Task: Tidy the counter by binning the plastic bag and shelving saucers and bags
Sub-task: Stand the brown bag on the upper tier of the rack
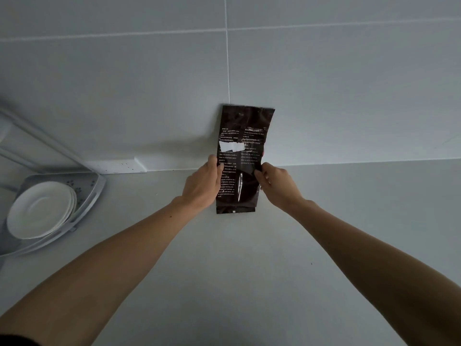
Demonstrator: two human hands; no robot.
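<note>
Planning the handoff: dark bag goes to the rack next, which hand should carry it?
Left, probably. The left hand already grips the dark bag, and the rack holding saucers sits on that side; the right hand is farther.

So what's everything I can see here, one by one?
bag: one, dark brown with white print, held upright against the wall above the counter, middle.
saucers: a small stack, exact count unclear, white, on the rack at left.
rack: one, pale grey, at the left edge of the counter.
socket strip: one, white, along the wall base beside the rack.
counter: one, light grey.
tiled wall: pale grey, behind.
left hand: gripping the bag's left edge.
right hand: pinching the bag's right edge.
</note>
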